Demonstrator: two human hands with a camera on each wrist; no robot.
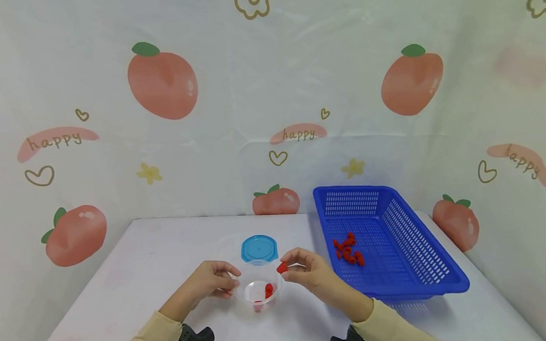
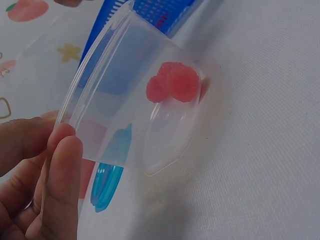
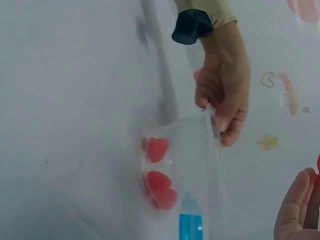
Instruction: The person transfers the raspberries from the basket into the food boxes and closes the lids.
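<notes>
In the head view a clear plastic tub (image 1: 260, 285) stands on the white table, with red raspberries (image 2: 182, 82) at its bottom. My left hand (image 1: 210, 279) pinches the tub's rim at its left side, thumb and fingers on the edge. Over the tub's right rim, my right hand (image 1: 309, 267) holds one red raspberry (image 1: 282, 268) between thumb and fingertips. The right wrist view catches only the fingers (image 3: 295, 207) of that hand, and a sliver of its raspberry at the frame's edge.
A blue lid (image 1: 259, 248) lies on the table (image 1: 174, 244) just behind the tub. To the right stands a large blue plastic basket (image 1: 391, 267), with several more raspberries (image 1: 348, 253) gathered at its left side. A printed curtain (image 1: 230, 79) hangs behind the table.
</notes>
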